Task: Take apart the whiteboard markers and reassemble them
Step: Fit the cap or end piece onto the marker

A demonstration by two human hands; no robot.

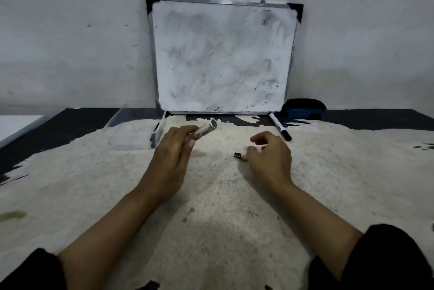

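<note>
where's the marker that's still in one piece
In the head view the intact marker lies on the table right of centre, just below the whiteboard's lower right corner, beside the blue eraser and beyond the right hand.

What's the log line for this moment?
left hand: holds open marker barrel | right hand: at small dark part on cloth | spare marker: capped, by whiteboard

Dark table top [77, 123], mostly covered by a pale speckled hide-like cover [211, 207] with ragged edges. On the cover: clear plastic tray [131, 132] at the back left, capped whiteboard marker [280, 126] at the back right with its black cap toward the near side, and a small dark marker part [239, 155] in the middle, partly hidden by a hand. On the bare top at the back: smudged whiteboard [223, 57] propped against the wall, blue and black eraser [304, 108] just right of it.
</note>
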